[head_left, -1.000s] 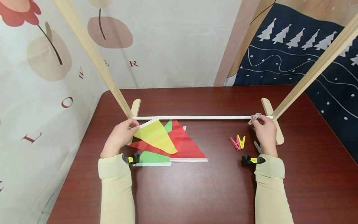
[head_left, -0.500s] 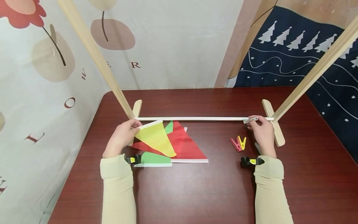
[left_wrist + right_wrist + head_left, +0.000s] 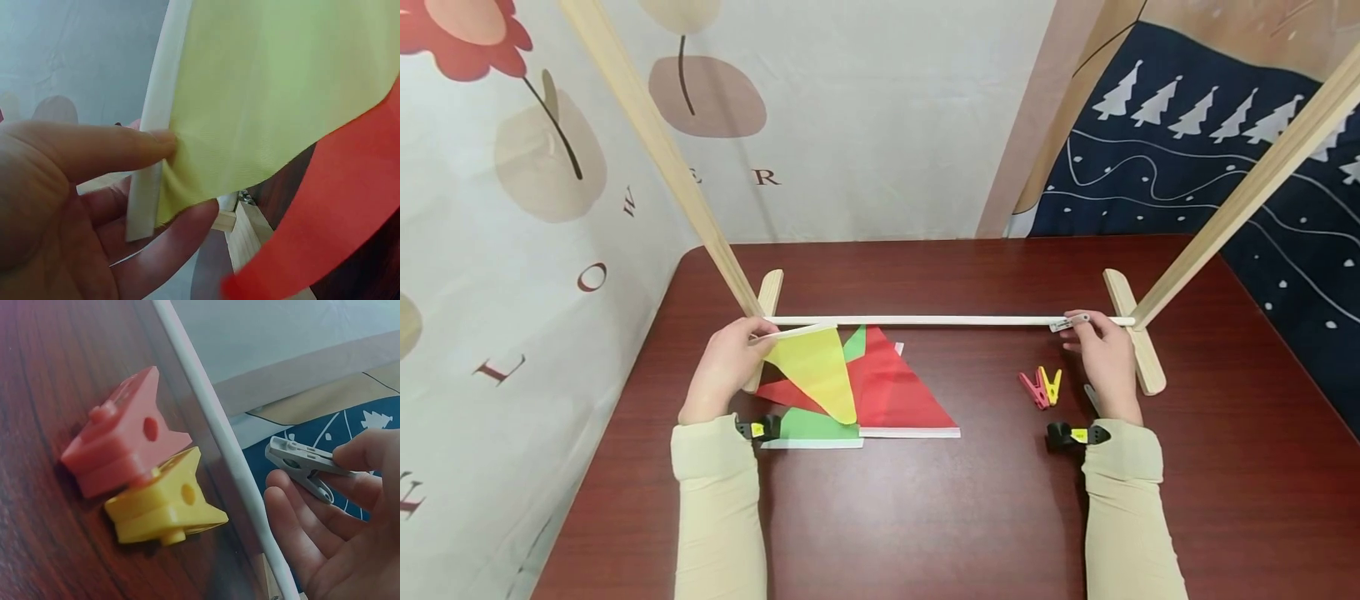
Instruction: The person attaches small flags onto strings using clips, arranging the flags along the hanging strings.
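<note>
Lower right of centre, pink clip (image 3: 1034,392) and yellow clip (image 3: 1052,387), 2 total, lie loose, apparently for easy reach; beyond, left hand (image 3: 725,364), centre left, pinches yellow flag (image 3: 817,367) by its white edge, likely keeping that straight, and right hand (image 3: 1107,360), right of centre, pinches grey clip (image 3: 1069,322), nose clear, near white rod (image 3: 940,320).

- The yellow pennant (image 3: 812,367) swung beneath your left hand (image 3: 724,365), its tip (image 3: 847,414) going from about half past four to five o'clock.
- Its white edge (image 3: 808,330) levelled toward three o'clock.
- Your right hand (image 3: 1105,350) edged toward nine o'clock, and you flattened the slant of the grey clip (image 3: 1070,322).
</note>
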### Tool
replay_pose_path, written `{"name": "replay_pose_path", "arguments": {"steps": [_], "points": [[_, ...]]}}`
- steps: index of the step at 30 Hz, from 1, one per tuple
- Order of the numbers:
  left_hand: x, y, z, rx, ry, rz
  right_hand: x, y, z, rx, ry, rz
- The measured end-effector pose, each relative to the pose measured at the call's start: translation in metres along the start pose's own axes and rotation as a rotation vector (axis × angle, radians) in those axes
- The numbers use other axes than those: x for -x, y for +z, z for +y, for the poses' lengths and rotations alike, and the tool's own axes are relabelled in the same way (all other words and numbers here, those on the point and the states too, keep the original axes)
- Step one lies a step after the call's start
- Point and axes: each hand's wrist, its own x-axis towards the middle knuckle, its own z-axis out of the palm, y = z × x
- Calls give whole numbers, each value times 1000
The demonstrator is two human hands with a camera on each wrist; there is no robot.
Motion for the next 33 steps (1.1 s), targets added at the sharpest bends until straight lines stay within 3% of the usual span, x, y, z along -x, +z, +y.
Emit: {"name": "replay_pose_path", "arguments": {"steps": [5, 13, 21, 33], "points": [[0, -1, 0, 11, 27, 47, 2, 0, -3, -30, -8, -9], [0, -2, 1, 9, 36, 101, 5, 0, -6, 12, 2, -18], [-2, -2, 2, 31, 28, 83, 7, 0, -14, 91, 11, -32], [0, -2, 5, 53, 6, 103, 7, 0, -11, 122, 21, -51]]}}
